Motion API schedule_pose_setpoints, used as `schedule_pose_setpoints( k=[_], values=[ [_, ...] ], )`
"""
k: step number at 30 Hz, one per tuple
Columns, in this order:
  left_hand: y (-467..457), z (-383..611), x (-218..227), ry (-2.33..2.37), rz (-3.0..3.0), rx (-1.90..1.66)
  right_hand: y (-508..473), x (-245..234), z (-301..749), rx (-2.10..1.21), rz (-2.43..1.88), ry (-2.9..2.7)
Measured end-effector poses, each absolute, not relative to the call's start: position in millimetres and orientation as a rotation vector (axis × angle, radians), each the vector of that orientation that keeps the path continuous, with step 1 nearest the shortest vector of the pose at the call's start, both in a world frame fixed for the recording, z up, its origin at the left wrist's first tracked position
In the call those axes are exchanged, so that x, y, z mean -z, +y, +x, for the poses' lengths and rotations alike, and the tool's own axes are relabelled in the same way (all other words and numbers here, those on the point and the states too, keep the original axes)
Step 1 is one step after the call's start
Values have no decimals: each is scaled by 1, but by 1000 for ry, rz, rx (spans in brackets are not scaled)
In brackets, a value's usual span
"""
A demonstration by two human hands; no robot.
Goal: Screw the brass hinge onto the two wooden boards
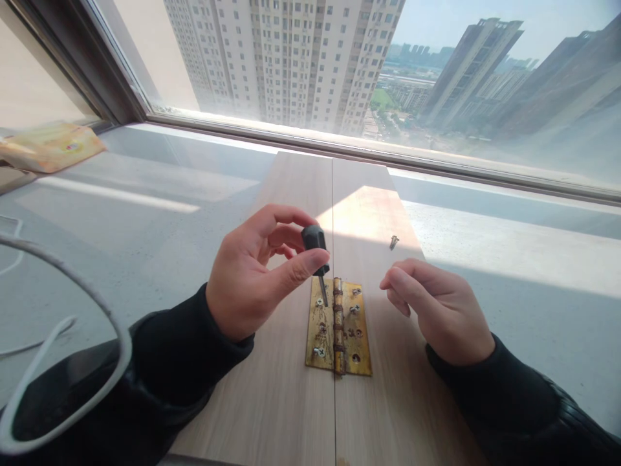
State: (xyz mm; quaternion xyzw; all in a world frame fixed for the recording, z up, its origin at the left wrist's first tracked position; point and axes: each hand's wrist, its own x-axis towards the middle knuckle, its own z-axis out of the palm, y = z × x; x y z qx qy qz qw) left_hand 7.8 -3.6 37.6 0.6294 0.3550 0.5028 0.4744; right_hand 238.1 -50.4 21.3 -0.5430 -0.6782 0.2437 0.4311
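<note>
My left hand [264, 272] grips a short screwdriver [314, 243] by its black handle, thumb and fingertips around it. Its metal shaft points down over the left leaf of a worn brass hinge [314, 336]. The hinge lies across the seam between two pale wooden boards [272, 401]. Several cross-head screws stick up from its holes, some of them tilted, while other holes show no screw. To the right of the hinge, my right hand [436, 304] is closed in a pinch above the right board; whatever its fingertips hold is hidden. A few small screws [394, 243] lie just beyond it.
The boards rest on a light sill [533, 259] below a large window frame [291, 134]. A white cable [114, 310] loops across the left side, in front of my left sleeve. At the far left lies a yellowish packet [53, 149]. Sunlight falls across the boards' far end.
</note>
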Motion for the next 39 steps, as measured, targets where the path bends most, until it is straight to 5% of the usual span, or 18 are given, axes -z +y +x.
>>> schedule_pose_setpoints(
  k=[7, 39],
  values=[
    [-11, 37, -39, 686, 1668, -1329, -46, -73, 223, -490, -1191, -1787],
    [-19, 45, -24, 572, 1770, -1357, -50, -68, 217, -551, -923, -1982]
  ],
)
